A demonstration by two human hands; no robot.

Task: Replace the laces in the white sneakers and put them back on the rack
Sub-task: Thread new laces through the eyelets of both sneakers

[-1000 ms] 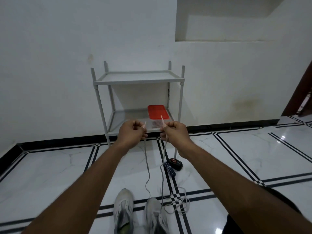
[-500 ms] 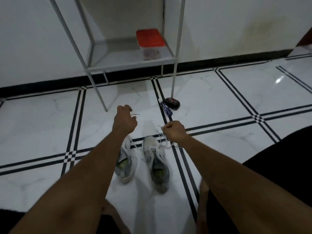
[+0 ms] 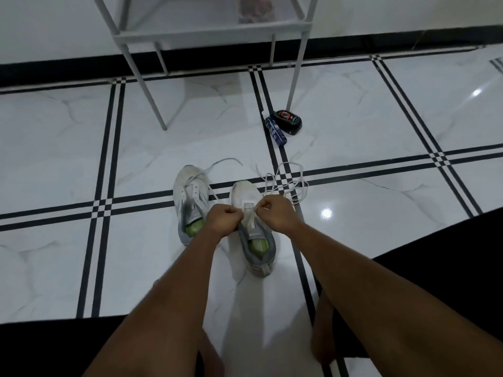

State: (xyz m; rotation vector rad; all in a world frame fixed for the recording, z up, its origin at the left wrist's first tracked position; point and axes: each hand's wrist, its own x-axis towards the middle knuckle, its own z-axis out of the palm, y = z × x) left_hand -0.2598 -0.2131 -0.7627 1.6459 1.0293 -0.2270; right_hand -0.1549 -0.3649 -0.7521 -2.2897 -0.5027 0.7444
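Two white sneakers with grey collars and green insoles stand side by side on the marble floor. The left sneaker (image 3: 190,191) has a loose lace trailing from its toe. Over the tongue of the right sneaker (image 3: 254,235), my left hand (image 3: 221,220) and my right hand (image 3: 275,213) are both curled, each pinching an end of the white lace (image 3: 288,180). The rest of that lace lies in loops on the floor beyond the shoe's toe. The grey metal rack (image 3: 212,34) stands ahead against the wall.
A black round tin (image 3: 288,121) and a dark blue tube (image 3: 276,131) lie by the rack's right front leg. A clear container with something reddish sits on the rack's lower shelf. My legs frame the bottom of the view.
My hands came down from chest height, where they held the lace ends up, to the right sneaker's tongue. The view tilted down toward the floor.
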